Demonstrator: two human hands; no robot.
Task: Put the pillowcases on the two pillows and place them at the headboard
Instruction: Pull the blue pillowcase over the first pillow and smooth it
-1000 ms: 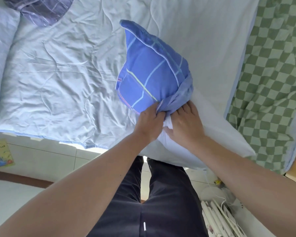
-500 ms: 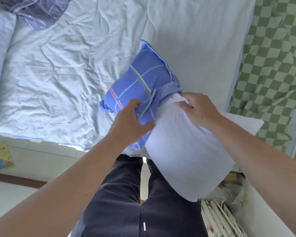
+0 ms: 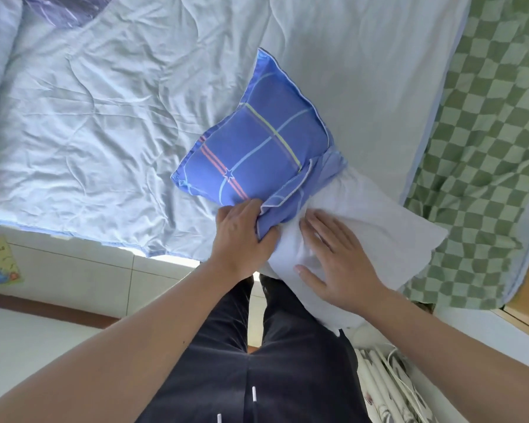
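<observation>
My left hand grips the bunched open edge of the blue pillowcase, and my right hand lies flat, fingers straight, on the bare white pillow. Roughly half the pillow is inside the case; the bare half hangs over the near edge of the bed, toward the green checked sheet. If I tug only from the left, I think the case will twist and jam, or the pillow could slide off the edge onto the floor
</observation>
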